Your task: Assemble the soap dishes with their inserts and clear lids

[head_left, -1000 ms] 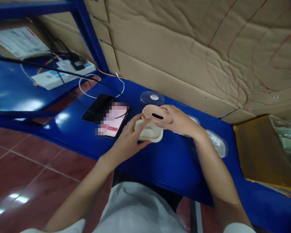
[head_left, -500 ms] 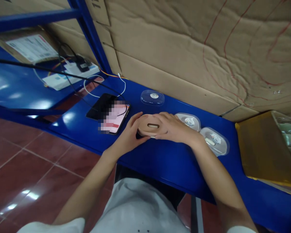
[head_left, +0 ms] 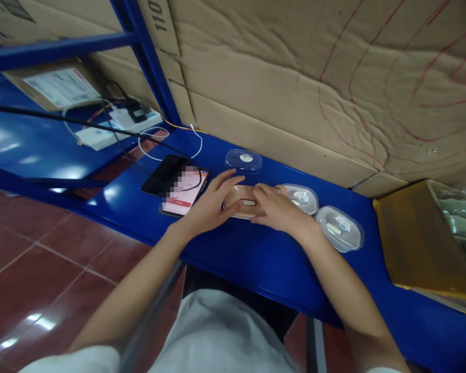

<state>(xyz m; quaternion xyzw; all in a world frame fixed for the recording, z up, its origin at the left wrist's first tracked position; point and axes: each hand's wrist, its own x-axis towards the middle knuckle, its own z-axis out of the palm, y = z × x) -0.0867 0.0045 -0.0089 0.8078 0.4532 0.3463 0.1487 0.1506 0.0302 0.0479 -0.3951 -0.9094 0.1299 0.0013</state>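
A peach-coloured oval container (head_left: 238,195) with a pale slot-shaped piece in its top sits on the blue table between my hands. My left hand (head_left: 213,204) is at its left end, fingers spread and stretched above the far edge, the thumb touching the near side. Around the right end curls my right hand (head_left: 277,207), fingertips on the top and thumb at the near edge. Just beyond lies a clear plastic lid (head_left: 236,161) with a round white sticker. Right of my right hand are two pale oval containers under clear covers, a partly hidden one (head_left: 306,197) and a nearer one (head_left: 339,228).
A phone (head_left: 184,194) with a lit screen lies at the left, beside a black object (head_left: 155,181) and cables. A power strip (head_left: 101,135) rests on the left shelf. Cardboard (head_left: 256,103) lines the back. An open carton (head_left: 419,233) with wrapped items stands at the right.
My left fingers have lifted and spread from the container's far left edge. My right fingers have shifted on its top. The view has tilted slightly.
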